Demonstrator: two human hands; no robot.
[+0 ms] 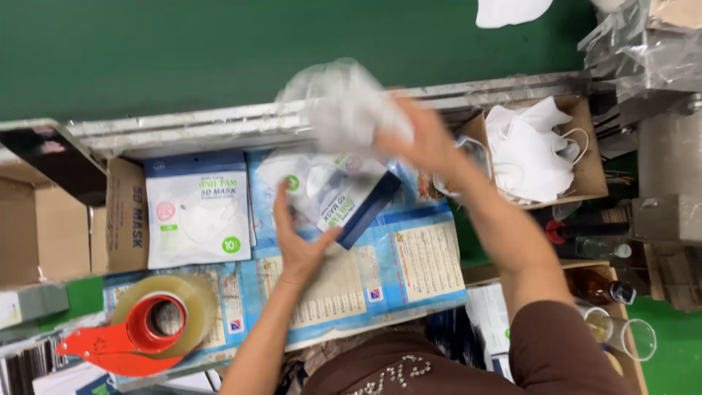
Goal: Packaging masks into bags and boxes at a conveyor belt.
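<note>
Left hand: the left hand (303, 238) holds a printed mask pouch (338, 192) from below, thumb on one side and fingers up the other, pinching its lower edge; the pouch is tilted and lifted off the desk.
Right hand: the right hand (424, 139) is closed around a bundle in clear film (344, 106) just above the pouch mouth; motion blur hides the exact finger positions.
Location of work: pouch and bundle are held over the blue printed sheets (409, 263) covering the desk (219, 128), just right of a stack of finished mask packs (197, 208).
Supply: loose white masks (530, 150) lie in a cardboard tray (589, 157) at the right, near the right forearm.
Tools: a tape dispenser with red handle (150, 325) sits at the near left edge, well apart from both hands.
Other items: brown cardboard boxes (51, 230) stand at far left; bottles (599, 285) and a clear cup (629, 336) stand at the right.
Judgement on technique: the pouch mouth should be kept open and steady by the left hand, with the bundle lined up square to it so the film does not snag.
Risk noted: a crumpled bundle may jam at the opening or crease the pouch.
</note>
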